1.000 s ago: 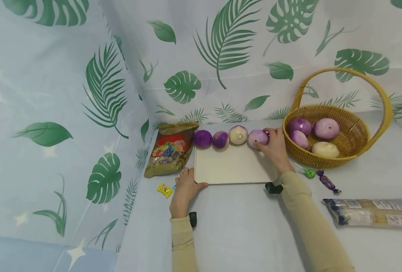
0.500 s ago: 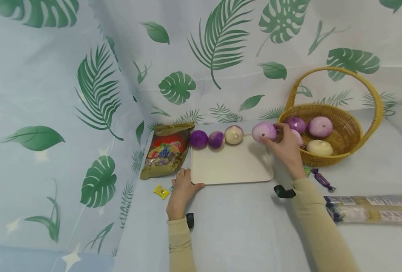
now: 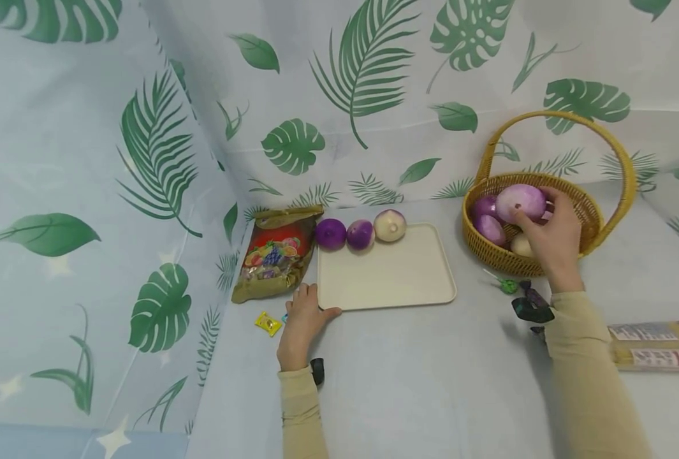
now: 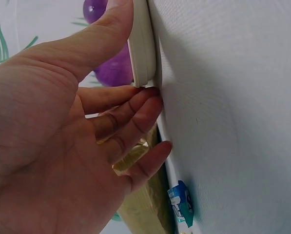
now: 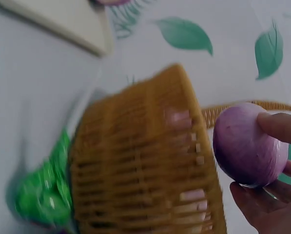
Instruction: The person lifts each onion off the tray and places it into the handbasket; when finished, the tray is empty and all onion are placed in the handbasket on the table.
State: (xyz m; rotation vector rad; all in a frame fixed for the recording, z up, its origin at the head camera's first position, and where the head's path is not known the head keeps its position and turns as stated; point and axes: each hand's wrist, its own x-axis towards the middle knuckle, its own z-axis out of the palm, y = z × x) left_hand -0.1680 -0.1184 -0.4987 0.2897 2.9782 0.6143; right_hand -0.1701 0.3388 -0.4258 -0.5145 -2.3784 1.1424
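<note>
In the head view my right hand (image 3: pixel 557 236) holds a purple-and-white onion (image 3: pixel 521 203) over the wicker basket (image 3: pixel 488 252). The right wrist view shows thumb and fingers around this onion (image 5: pixel 247 144), above the basket's rim. Other onions lie in the basket, partly hidden by my hand. My left hand (image 3: pixel 305 322) rests at the near left corner of the cream tray (image 3: pixel 385 280), fingers fairly straight and touching it, as the left wrist view shows. Along the tray's far edge sit a dark purple onion (image 3: pixel 330 234), a purple-and-white onion (image 3: pixel 360 235) and a mostly white onion (image 3: pixel 390 225).
A candy bag (image 3: pixel 276 255) lies left of the tray. Near my left hand are a yellow-wrapped candy (image 3: pixel 268 323) and a blue-wrapped candy (image 4: pixel 181 202). A green lollipop (image 3: pixel 508 285) and a purple-wrapped candy (image 3: pixel 534 296) lie before the basket. A long clear package (image 3: pixel 660 347) lies at right.
My right hand has lifted the fourth onion off the tray's far right and carried it rightward over the basket. My left hand has stayed at the tray corner; the head view has shifted slightly.
</note>
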